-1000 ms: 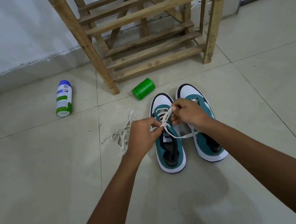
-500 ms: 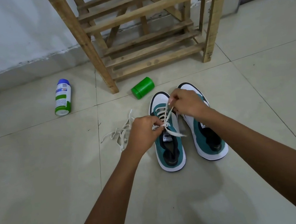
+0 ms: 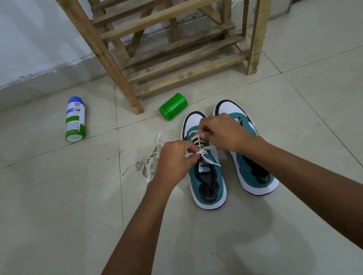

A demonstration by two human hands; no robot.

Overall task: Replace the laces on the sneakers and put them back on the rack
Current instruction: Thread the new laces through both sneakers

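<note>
Two teal and white sneakers stand side by side on the tiled floor, toes toward the rack. The left sneaker (image 3: 207,180) carries a white lace (image 3: 211,160) threaded through its eyelets. My left hand (image 3: 174,162) pinches one end of that lace at the shoe's left side. My right hand (image 3: 220,134) pinches the lace higher up, over the eyelets near the toe. The right sneaker (image 3: 251,169) has no lace that I can see. A loose white lace (image 3: 146,163) lies tangled on the floor left of the shoes.
The wooden shoe rack (image 3: 176,44) stands against the wall just beyond the sneakers, with a dark object on its upper shelf. A green cylindrical container (image 3: 173,106) lies by the rack's front left leg. A spray can (image 3: 75,119) lies further left.
My right hand has moved up the left sneaker from the tongue toward the toe. The loose lace end now trails across the tongue. My left hand stays in place.
</note>
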